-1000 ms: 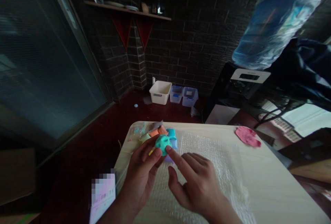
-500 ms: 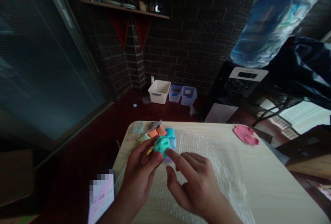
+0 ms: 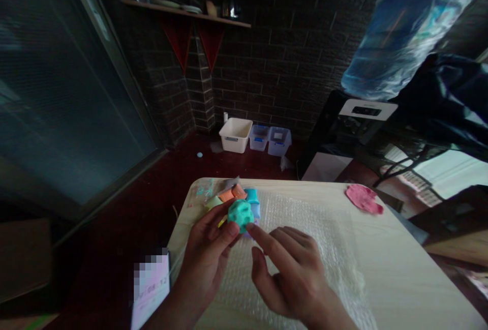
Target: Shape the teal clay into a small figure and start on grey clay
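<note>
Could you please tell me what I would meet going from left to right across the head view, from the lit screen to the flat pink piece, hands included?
Lit screen, left hand, teal lump, right hand, flat pink piece.

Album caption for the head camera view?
Left hand holding a dimpled turquoise lump, right hand touching it with one fingertip.
</note>
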